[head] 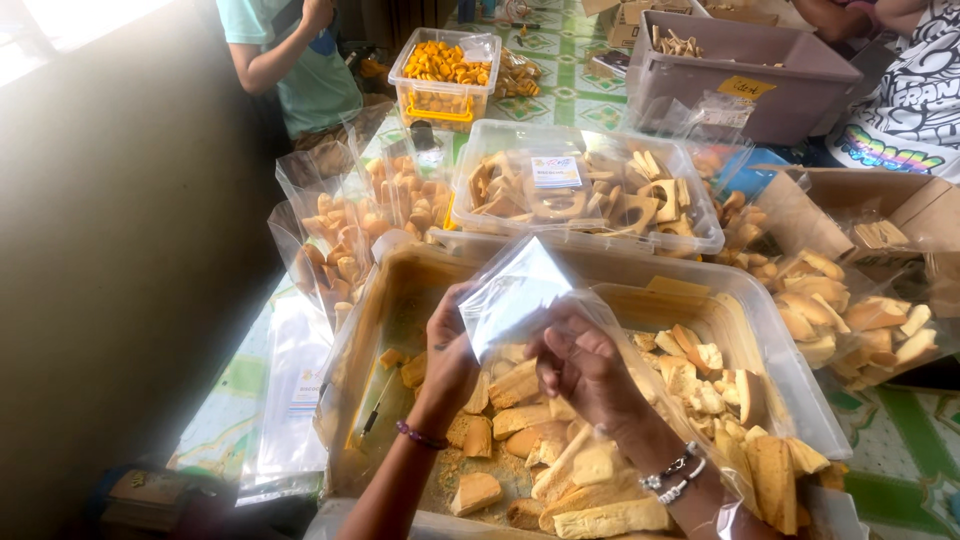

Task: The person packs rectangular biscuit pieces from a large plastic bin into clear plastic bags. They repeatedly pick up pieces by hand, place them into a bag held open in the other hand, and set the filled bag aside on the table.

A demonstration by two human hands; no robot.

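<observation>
Both hands up over the near clear tub point(800, 400) of pale bread pieces point(520, 415): left hand point(450, 350) and right hand point(580, 365) each pinch one clear plastic bag point(515, 290), its lower edge hidden behind the fingers. Three lidless tubs ahead; far people cut off at the frame.

Far left, a person in a teal shirt point(290, 70) stands by a clear tub of orange snacks point(443, 75). A grey bin point(740, 75) sits far right. Filled clear bags point(345, 235) crowd the left; a lidded box point(585, 190) lies centre.
</observation>
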